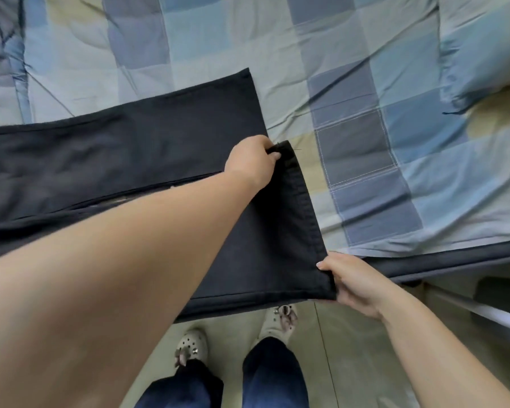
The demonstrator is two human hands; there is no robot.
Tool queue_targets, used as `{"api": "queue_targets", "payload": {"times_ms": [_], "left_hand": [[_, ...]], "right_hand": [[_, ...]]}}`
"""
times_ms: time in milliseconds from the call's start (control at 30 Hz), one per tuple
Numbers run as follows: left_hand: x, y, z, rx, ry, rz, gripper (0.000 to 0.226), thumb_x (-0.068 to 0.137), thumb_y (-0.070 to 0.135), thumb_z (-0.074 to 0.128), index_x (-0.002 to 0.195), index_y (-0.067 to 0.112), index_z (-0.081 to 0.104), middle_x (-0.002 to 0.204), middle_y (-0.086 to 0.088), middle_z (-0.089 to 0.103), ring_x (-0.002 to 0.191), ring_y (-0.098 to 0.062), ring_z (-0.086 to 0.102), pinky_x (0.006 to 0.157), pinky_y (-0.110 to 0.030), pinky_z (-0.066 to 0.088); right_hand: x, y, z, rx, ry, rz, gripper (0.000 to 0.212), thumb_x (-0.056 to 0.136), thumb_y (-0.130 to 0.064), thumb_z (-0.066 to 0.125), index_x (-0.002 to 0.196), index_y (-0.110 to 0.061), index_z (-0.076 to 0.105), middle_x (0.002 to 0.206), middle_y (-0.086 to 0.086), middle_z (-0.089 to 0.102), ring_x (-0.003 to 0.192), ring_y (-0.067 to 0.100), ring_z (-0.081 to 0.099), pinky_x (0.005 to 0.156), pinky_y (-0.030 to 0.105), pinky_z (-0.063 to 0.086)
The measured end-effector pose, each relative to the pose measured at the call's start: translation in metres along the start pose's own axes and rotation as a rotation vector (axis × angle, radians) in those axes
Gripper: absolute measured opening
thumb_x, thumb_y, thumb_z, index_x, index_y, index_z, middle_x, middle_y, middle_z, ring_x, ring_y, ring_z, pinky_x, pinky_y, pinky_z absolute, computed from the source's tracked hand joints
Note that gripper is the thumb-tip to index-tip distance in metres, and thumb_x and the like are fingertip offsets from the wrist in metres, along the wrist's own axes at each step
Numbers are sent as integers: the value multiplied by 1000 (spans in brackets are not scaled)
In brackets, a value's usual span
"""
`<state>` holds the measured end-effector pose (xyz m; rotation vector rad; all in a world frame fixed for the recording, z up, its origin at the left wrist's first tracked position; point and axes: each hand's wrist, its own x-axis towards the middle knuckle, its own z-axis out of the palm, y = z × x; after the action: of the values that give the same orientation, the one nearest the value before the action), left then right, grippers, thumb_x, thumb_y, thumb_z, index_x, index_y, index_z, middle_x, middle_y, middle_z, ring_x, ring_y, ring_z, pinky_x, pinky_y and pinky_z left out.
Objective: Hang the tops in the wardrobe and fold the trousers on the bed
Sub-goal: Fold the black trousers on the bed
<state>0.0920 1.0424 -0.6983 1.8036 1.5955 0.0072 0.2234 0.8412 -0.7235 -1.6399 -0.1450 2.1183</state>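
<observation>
Both hands pinch one hem: left hand point(252, 160) at its far corner, right hand point(352, 282) at its near corner. Black trousers point(124, 154) lie flat on the bed point(365, 98). Fabric looks soft, limp, moderately heavy; hem corners probably grip best.

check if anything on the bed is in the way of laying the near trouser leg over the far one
Nothing visible is in the way. The left hand and right hand each pinch a corner of the near leg's hem, and the far leg lies flat and bare on the checked quilt. The pillow sits well off to the right.
</observation>
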Motion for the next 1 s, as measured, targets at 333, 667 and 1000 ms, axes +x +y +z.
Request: {"api": "queue_targets", "payload": {"times_ms": [333, 667, 1000], "left_hand": [[16, -58, 47, -137, 35, -205, 44, 93, 26, 57, 136, 19, 47, 138, -5, 48, 125, -23, 48, 99, -30, 41], [-127, -226, 14, -422, 32, -557, 20, 92, 19, 59, 112, 20, 63, 117, -1, 65, 102, -12, 58, 96, -32, 46], [-261, -402, -93, -939, 131, -823, 8, 96, 21, 55, 97, 27, 60, 108, 4, 64, 99, -9, 60, 81, -29, 47]], "right_hand": [[56, 24, -12, -9, 343, 48, 15, 97, -18, 50, 110, -15, 58, 103, 8, 64, 89, 19, 64, 64, 30, 57], [44, 83, 28, 320, 400, 84, 34, 94, -30, 57, 125, -23, 44, 124, 10, 58, 104, 19, 62, 81, 42, 53], [73, 145, 326, 354, 122, 99, 16, 93, -28, 59, 109, -23, 56, 119, 9, 63, 106, 19, 64, 85, 42, 52]]}}
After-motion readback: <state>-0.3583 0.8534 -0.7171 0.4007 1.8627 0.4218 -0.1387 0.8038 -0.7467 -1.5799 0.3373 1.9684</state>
